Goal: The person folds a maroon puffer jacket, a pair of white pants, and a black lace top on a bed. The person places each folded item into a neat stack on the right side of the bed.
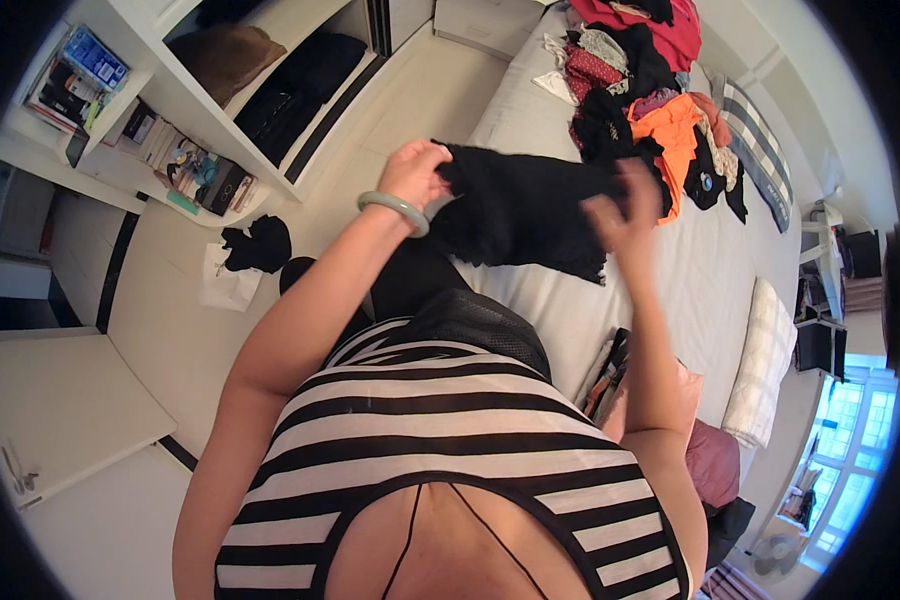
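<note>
A black garment (525, 206) is stretched out flat above the edge of the bed, in front of my lap. My left hand (418, 174), with a pale green bangle on its wrist, pinches the garment's left end. Over the right end is my right hand (630, 206), blurred by motion, its fingers apart. Whether its fingertips touch the fabric is hard to see. Part of the garment's right end is hidden behind that hand.
On the bed (690, 300) lies a heap of clothes, including an orange garment (671, 135). Several folded things lie by my right arm. A black cloth (259, 244) and a white paper bag (229, 281) are on the floor, left. Shelves (195, 169) stand beyond them.
</note>
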